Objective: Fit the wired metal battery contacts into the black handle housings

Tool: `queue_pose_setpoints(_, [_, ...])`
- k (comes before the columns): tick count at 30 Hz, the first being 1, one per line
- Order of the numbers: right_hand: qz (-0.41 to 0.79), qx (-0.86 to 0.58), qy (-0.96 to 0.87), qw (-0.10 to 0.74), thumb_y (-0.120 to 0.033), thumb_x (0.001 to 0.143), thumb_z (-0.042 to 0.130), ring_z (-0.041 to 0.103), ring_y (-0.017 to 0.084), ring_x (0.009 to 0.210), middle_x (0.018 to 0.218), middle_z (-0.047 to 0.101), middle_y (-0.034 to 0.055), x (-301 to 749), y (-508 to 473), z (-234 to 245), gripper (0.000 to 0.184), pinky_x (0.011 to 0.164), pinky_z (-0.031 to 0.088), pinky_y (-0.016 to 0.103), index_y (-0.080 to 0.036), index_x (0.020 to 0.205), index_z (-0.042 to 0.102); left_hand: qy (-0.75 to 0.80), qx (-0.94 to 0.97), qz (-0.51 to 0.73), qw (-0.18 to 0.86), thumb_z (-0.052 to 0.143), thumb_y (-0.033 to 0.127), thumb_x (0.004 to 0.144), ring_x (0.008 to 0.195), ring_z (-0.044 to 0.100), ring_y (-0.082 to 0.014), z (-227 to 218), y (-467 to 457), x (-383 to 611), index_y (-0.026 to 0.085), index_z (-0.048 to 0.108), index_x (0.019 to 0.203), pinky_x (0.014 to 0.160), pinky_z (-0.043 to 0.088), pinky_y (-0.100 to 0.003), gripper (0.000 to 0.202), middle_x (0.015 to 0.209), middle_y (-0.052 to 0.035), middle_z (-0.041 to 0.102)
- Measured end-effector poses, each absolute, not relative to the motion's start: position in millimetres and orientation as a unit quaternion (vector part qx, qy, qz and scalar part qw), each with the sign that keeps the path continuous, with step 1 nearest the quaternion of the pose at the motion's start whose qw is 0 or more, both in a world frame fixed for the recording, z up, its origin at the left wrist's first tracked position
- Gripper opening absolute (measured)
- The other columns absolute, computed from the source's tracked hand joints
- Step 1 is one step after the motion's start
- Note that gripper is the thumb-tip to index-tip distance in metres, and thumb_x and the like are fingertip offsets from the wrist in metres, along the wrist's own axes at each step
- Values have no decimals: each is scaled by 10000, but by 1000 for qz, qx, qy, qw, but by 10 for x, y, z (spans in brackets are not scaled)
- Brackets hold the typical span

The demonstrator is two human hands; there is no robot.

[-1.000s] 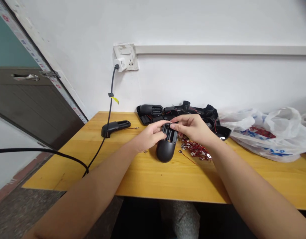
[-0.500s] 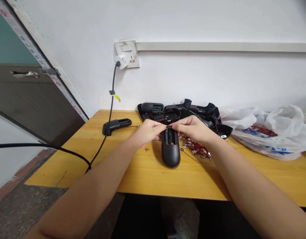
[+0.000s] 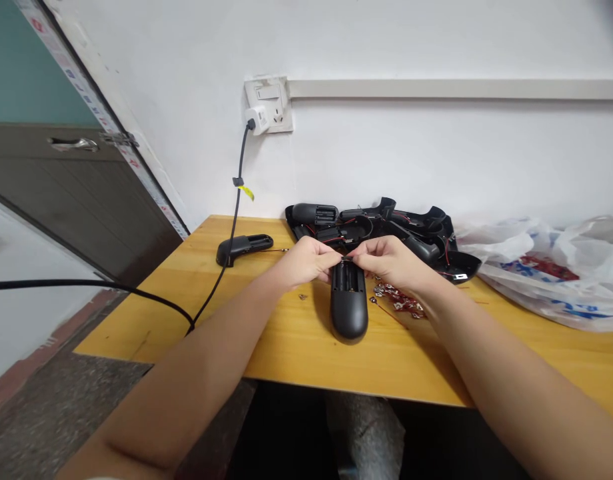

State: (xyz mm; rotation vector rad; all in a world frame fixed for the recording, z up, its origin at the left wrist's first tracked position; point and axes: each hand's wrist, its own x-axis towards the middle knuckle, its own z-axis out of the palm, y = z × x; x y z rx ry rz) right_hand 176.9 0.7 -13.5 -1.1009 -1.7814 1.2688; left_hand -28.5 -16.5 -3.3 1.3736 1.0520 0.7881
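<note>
A black plastic housing with a battery compartment (image 3: pixel 349 313) lies on the table, its rounded end towards me. At its far end my left hand (image 3: pixel 314 261) is closed, thumb and fingers pinched at the compartment's edge. Opposite it, my right hand (image 3: pixel 386 261) pinches at the same edge, fingertips almost meeting the left ones. Whatever small part sits between the fingertips is too small to make out. Right of the housing lies a pile of small metal contacts with red wires (image 3: pixel 399 299). A few tiny metal pieces (image 3: pixel 302 297) rest to its left.
Several black housings (image 3: pixel 371 223) are heaped against the wall. Another black housing (image 3: pixel 244 248) lies at the left, with a black cable (image 3: pixel 221 267) hanging across it from a wall socket (image 3: pixel 276 107). A white plastic bag (image 3: pixel 551 273) stands on the wooden table (image 3: pixel 296 363) at the right.
The view has shifted slightly, so the scene sits a little further right. Both hands stay pinched at the housing's far end; nothing else has visibly moved.
</note>
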Motion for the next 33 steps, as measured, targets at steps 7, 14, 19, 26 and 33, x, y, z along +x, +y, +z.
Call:
queue_pose_setpoints(7, [522,-399,-662,359,-356,779,763,549,124,646,764,701,51,1727,-64,-81,250,626,438,269,-119,855,780,452,584,362,568,634,146,837,487,529,-66,0,-177,-323,131,685,601,547,462,-206,241,565,-8,624])
queue_pose_setpoints(14, [653,-340,-526,427,-344,822,807,654,143,738,864,732,66,1709,-79,-62,318,713,520,274,-155,1070,745,427,518,472,572,686,279,831,594,609,-111,-97,-43,-379,129,711,716,565,478,-236,191,709,-57,691])
queue_pose_setpoints(19, [642,-371,-502,445,-315,835,809,686,163,796,911,740,86,1718,-62,-66,347,796,544,306,-146,1112,686,447,375,617,528,666,221,846,732,659,-143,-79,130,-543,141,659,768,719,536,-271,112,804,-89,706])
queue_pose_setpoints(26, [589,-339,-663,314,-456,940,713,671,185,994,1096,724,92,1713,-143,-76,324,909,515,323,-160,1073,728,420,433,598,528,695,287,840,673,599,-112,-71,40,-485,139,637,719,648,484,-238,199,740,-51,654])
queue_pose_setpoints(33, [648,-258,-659,282,-513,917,729,574,105,665,740,647,25,1664,-249,-1,395,661,485,235,-141,786,714,421,511,542,518,651,368,898,841,672,-159,-139,25,-412,153,717,1066,791,555,-299,281,930,-78,721])
